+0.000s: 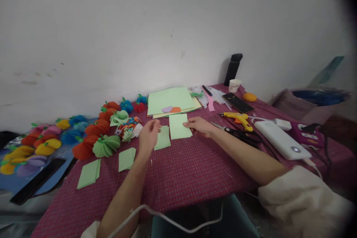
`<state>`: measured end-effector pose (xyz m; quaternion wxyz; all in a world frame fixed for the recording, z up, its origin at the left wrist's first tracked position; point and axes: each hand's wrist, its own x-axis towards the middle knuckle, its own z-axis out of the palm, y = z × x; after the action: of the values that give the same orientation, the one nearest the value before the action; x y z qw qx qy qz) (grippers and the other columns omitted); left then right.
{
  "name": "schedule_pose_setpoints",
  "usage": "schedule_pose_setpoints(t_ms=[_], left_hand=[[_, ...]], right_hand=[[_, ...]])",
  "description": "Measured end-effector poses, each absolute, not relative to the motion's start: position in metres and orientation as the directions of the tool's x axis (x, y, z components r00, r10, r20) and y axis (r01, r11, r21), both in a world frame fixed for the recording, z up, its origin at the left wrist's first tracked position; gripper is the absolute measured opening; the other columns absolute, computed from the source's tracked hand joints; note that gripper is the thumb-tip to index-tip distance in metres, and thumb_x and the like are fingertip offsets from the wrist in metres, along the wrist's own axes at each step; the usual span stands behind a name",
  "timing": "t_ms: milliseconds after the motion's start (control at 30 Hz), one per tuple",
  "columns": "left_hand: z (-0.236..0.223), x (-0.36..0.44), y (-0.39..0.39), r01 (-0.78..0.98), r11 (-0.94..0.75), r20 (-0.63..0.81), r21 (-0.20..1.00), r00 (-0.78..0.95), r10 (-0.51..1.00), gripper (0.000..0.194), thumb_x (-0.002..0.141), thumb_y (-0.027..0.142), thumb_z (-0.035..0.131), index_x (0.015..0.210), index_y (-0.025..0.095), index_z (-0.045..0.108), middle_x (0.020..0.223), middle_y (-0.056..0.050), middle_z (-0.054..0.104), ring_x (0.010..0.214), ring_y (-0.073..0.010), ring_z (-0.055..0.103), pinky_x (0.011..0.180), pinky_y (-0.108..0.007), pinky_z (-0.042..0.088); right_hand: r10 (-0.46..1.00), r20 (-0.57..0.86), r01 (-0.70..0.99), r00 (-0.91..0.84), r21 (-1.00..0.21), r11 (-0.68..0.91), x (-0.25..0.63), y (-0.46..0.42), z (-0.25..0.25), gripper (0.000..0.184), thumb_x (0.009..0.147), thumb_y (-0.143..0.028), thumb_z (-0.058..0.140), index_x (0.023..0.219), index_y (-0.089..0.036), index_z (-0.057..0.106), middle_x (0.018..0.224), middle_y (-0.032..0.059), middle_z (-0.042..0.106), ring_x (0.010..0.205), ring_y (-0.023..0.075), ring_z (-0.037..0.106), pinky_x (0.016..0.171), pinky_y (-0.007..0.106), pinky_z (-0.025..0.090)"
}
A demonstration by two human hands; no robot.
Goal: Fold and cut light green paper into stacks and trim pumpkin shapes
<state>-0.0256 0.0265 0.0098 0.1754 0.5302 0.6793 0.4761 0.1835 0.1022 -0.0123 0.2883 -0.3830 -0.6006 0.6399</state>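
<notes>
My left hand [149, 135] hovers over the red checked tablecloth [181, 171], fingers curled together beside a small light green paper piece [163, 138]. It looks to pinch that piece's edge, though the grip is partly hidden. My right hand [199, 125] rests on the right edge of a larger green paper rectangle [178, 126], fingers bent and pressing it flat. Two more green pieces [126, 158] [89, 173] lie to the left. A stack of green sheets [170, 100] with a purple and an orange cut-out lies behind.
Paper pumpkins [106, 145] in many colours line the left. Black scissors [240, 134], a yellow glue gun [240, 119], a white power bank [281, 139], a phone [237, 102], a paper cup [234, 85], a black bottle [232, 68] and straws sit on the right.
</notes>
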Motion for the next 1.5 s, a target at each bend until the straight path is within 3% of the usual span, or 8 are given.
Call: schedule_pose_setpoints(t_ms=[100,200,333,467,633,800,1200,1500], left_hand=[[0.017,-0.059,0.031,0.73,0.2,0.331,0.653,-0.513,0.792,0.035,0.078,0.038,0.036,0.101,0.019,0.054,0.084,-0.006,0.065,0.075,-0.0172,0.059,0.067,-0.028,0.042],[0.012,-0.074,0.032,0.839,0.344,0.281,0.421,-0.482,0.83,0.029,0.077,0.032,0.037,0.096,0.021,0.057,0.087,-0.007,0.064,0.082,-0.0211,0.058,0.071,-0.031,0.041],[-0.001,-0.068,0.031,0.934,0.324,0.189,0.151,-0.349,0.918,0.031,0.079,0.028,0.033,0.09,0.02,0.061,0.088,-0.011,0.064,0.085,-0.024,0.057,0.073,-0.035,0.039],[-0.011,-0.06,0.032,0.959,0.284,0.147,0.02,-0.284,0.948,0.033,0.078,0.024,0.032,0.098,0.02,0.058,0.087,-0.013,0.063,0.086,-0.0259,0.057,0.073,-0.039,0.038],[-0.013,-0.056,0.031,0.959,0.284,0.147,0.004,-0.281,0.948,0.033,0.079,0.026,0.032,0.102,0.018,0.054,0.087,-0.014,0.062,0.087,-0.0262,0.055,0.075,-0.04,0.036],[-0.013,-0.051,0.029,0.962,0.273,0.141,0.009,-0.272,0.952,0.037,0.078,0.037,0.037,0.107,0.018,0.05,0.091,-0.013,0.061,0.091,-0.0255,0.053,0.078,-0.039,0.034],[-0.02,-0.049,0.035,0.963,0.246,0.106,0.112,-0.258,0.96,0.075,0.069,0.043,0.05,0.13,0.016,0.015,0.104,-0.016,0.056,0.102,-0.0295,0.048,0.081,-0.04,0.03],[-0.021,-0.05,0.036,0.963,0.197,0.11,0.183,-0.219,0.97,0.076,0.067,0.038,0.052,0.131,0.02,0.015,0.112,-0.015,0.051,0.106,-0.0293,0.044,0.082,-0.04,0.03]], right_hand=[[0.843,-0.185,0.273,-0.505,-0.961,-0.047,0.174,0.109,-0.004,0.028,0.069,-0.04,0.056,0.061,-0.014,0.049,0.042,-0.0067,0.041,0.033,0.0027,0.032,0.033,0.017,0.021],[0.84,-0.206,0.458,-0.502,-0.887,0.056,0.154,0.111,-0.002,0.027,0.074,-0.039,0.051,0.065,-0.014,0.052,0.044,-0.0052,0.045,0.032,0.0026,0.033,0.031,0.016,0.022],[0.836,-0.217,0.558,-0.504,-0.821,0.123,0.117,0.109,-0.011,0.025,0.075,-0.036,0.049,0.066,-0.013,0.055,0.048,-0.0025,0.052,0.032,0.0027,0.036,0.031,0.016,0.024],[0.839,-0.227,0.676,-0.494,-0.707,0.207,0.091,0.106,-0.02,0.028,0.076,-0.037,0.046,0.071,-0.013,0.059,0.055,0.0013,0.06,0.034,0.0041,0.041,0.036,0.017,0.032],[0.849,-0.186,0.799,-0.494,-0.482,0.359,0.092,0.113,-0.007,0.035,0.065,-0.046,0.056,0.064,-0.012,0.063,0.065,0.0103,0.064,0.064,0.0186,0.06,0.059,0.026,0.043],[0.844,-0.061,0.813,-0.532,-0.315,0.49,0.091,0.125,0.007,0.047,0.07,-0.05,0.049,0.096,-0.013,0.058,0.103,0.016,0.057,0.099,0.0268,0.05,0.079,0.034,0.037],[0.63,-0.195,0.659,-0.752,-0.251,0.709,0.065,0.135,-0.005,0.063,0.054,-0.05,0.064,0.106,-0.017,0.053,0.101,0.008,0.059,0.089,0.0213,0.055,0.069,0.024,0.04],[0.601,-0.295,0.66,-0.743,-0.177,0.73,0.055,0.128,0.009,0.063,0.045,-0.046,0.069,0.096,-0.01,0.06,0.091,0.0124,0.063,0.079,0.0232,0.058,0.062,0.025,0.042]])
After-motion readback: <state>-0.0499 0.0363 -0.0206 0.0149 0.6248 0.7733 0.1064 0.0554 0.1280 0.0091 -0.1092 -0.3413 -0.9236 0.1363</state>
